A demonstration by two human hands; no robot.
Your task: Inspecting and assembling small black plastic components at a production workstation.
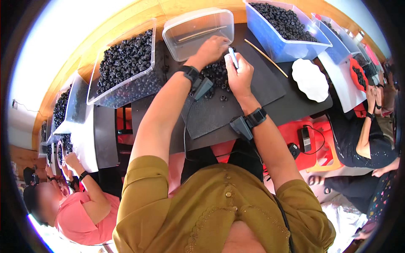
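A pile of small black ring-shaped beads (216, 75) lies on a dark mat (236, 101) on the table. My left hand (209, 49) reaches into the far side of the pile, fingers curled down on the beads. My right hand (238, 71) is closed around a thin white and blue stick-like tool (233, 57), held upright just right of the pile. Both wrists carry black bands with small devices. An empty clear plastic tub (198, 31) with a thin stick inside stands right behind my left hand.
A clear bin of black beads (124, 67) stands at the left, a blue bin of beads (284, 27) at the back right. A wooden stick (265, 58) and a white scalloped plate (310, 79) lie to the right. Other people work at both sides.
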